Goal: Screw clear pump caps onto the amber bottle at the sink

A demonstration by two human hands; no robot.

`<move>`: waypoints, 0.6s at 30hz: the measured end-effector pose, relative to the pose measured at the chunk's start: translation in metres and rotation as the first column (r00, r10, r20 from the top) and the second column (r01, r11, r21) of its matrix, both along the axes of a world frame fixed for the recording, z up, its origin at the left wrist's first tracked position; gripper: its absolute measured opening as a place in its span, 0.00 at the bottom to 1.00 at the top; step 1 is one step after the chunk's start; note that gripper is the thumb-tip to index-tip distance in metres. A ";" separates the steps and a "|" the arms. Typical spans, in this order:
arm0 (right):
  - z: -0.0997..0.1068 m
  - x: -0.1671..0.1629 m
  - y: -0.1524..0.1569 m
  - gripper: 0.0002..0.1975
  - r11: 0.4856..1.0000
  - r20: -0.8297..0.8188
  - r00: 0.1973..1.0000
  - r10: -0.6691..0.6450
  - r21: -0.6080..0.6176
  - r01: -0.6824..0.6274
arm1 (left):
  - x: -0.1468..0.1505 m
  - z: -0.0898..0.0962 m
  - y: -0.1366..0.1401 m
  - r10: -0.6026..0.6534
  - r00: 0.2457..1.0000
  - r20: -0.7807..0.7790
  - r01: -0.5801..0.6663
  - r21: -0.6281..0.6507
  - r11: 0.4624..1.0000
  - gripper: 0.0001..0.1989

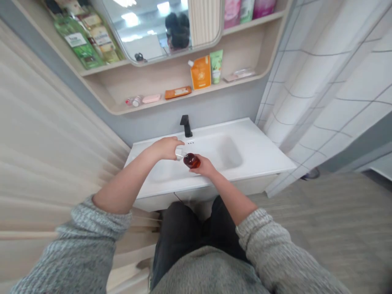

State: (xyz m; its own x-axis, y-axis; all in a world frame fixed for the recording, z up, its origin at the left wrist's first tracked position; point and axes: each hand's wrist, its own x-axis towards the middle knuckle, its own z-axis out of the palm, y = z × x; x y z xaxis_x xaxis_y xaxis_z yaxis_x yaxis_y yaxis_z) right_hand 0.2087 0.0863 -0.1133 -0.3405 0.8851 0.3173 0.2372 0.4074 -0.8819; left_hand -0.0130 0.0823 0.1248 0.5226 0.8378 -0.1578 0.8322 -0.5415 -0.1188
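Note:
Over the white sink [231, 152], my left hand [166, 148] is closed on a small clear bottle [179, 154]. That bottle is tipped, its neck pointing right toward an amber bottle [192, 161]. My right hand [205, 166] wraps round the amber bottle from the right. The two bottle mouths meet or nearly meet; I cannot tell whether they touch, or whether liquid flows between them. A black faucet [185, 126] rises just behind my hands.
Above the sink, a wall shelf [143, 105] holds an orange pouch [201, 72], a green tube [216, 66], a pink soap bar [151, 98] and an orange packet [178, 92]. A mirror [153, 30] hangs there. Curtains flank the sink: beige [45, 143] left, white checked [321, 81] right.

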 end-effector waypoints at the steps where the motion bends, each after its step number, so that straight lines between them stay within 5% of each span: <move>1: 0.001 0.000 0.000 0.42 1.000 -0.002 1.000 -0.001 0.003 0.001 | 0.001 0.001 0.001 0.001 1.000 -0.007 -0.001 0.001 1.000 0.37; 18: 0.000 0.000 -0.001 0.42 0.998 -0.034 0.997 -0.062 -0.016 0.062 | 0.037 0.027 0.003 -0.047 0.989 -0.140 0.047 0.000 0.999 0.27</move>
